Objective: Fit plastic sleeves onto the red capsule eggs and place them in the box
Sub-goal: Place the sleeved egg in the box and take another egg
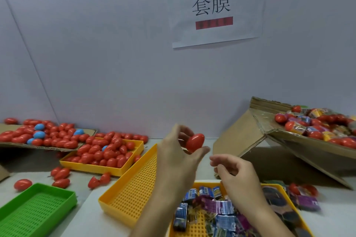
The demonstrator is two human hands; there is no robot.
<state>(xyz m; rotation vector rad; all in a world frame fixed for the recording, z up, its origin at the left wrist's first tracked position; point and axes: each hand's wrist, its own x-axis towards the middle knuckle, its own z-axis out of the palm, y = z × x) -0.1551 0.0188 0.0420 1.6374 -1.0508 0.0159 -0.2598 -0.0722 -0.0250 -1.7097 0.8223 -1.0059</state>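
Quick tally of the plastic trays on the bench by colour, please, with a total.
Yellow trays: 3, one full of red eggs, one bare, one with sleeves
Green trays: 1
Total: 4

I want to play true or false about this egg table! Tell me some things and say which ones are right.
1. The left hand holds a red egg. True.
2. The green tray is full of eggs. False: no eggs lie in it.
3. Some blue eggs sit among the red ones at the far left. True.
4. The cardboard box on the right holds only bare eggs. False: many in it wear colourful sleeves.
5. The right hand holds a blue egg. False: no egg is in it.
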